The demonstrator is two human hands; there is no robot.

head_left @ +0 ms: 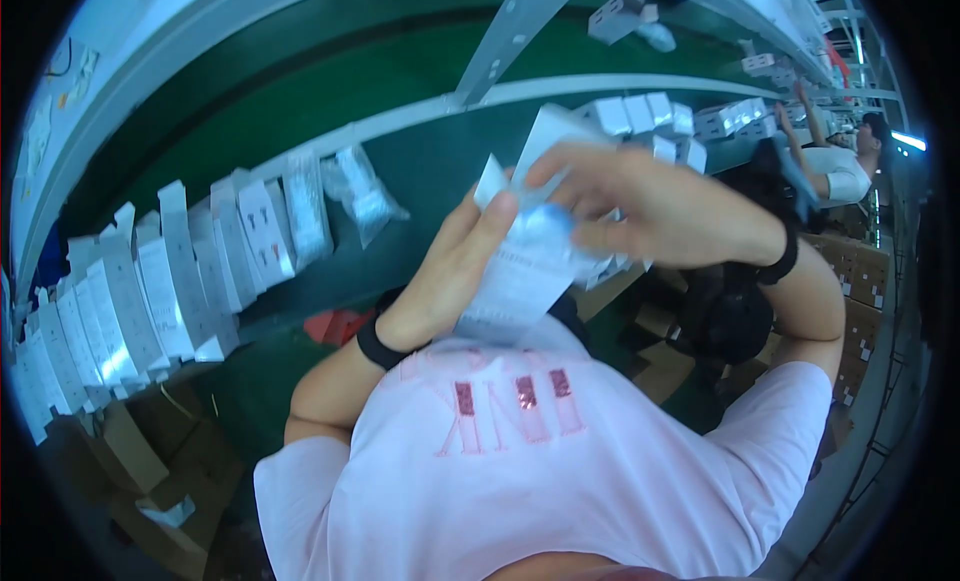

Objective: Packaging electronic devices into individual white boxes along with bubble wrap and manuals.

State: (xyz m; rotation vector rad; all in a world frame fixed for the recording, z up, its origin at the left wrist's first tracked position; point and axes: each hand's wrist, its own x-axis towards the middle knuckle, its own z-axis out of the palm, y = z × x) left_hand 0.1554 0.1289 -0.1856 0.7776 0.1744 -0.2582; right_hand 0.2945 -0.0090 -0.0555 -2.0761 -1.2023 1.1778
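Note:
In front of my chest my left hand (455, 256) grips a white carton (513, 286) along its left side, thumb near the open top. White flaps (558, 131) stand up at that open end. My right hand (665, 206) is over the opening, blurred by motion, with its fingers curled around a shiny clear plastic bag (545, 222) at the carton's mouth. What lies inside the bag and the carton is hidden. Both wrists wear dark bands.
Opened white cartons (150, 291) stand in a row on the green bench at left, beside two filled clear bags (365, 196). More white boxes (640, 113) line the bench at right. Brown cardboard boxes (140, 461) are below. Another person (840, 166) works at far right.

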